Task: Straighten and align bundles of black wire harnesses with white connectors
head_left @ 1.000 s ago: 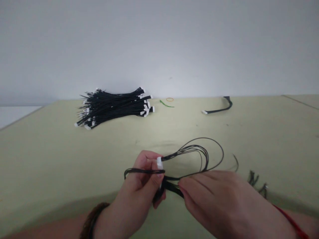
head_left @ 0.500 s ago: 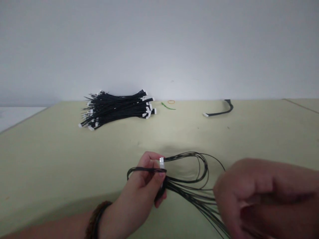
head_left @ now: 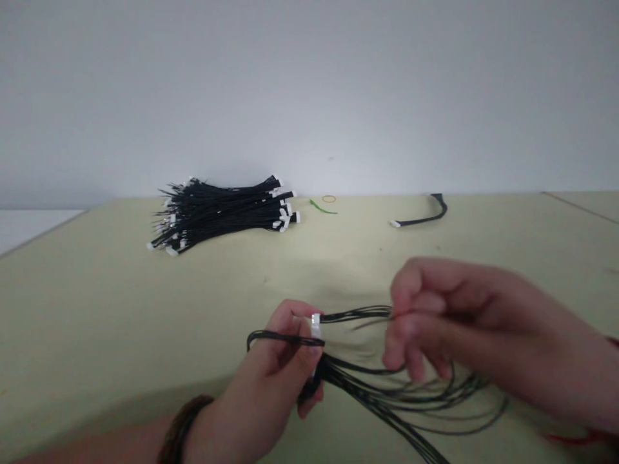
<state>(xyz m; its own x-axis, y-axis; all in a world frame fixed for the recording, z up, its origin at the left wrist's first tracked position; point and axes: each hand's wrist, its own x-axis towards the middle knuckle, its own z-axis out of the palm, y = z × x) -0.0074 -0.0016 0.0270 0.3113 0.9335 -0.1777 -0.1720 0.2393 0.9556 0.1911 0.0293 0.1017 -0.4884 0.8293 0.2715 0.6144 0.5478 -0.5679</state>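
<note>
On the pale green table, the left hand clenches a black wire bundle at its white connector, while the right hand pinches strands just beside it; maintain even tension.

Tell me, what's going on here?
A person is handling a bunch of black wires with both bare hands. The left hand grips the bunch beside a white connector, while the right hand, slightly blurred, pinches strands further along. Behind them, on a pale green table, lies a large pile of white-tipped black wires, with a short black cable off to the right.
</note>
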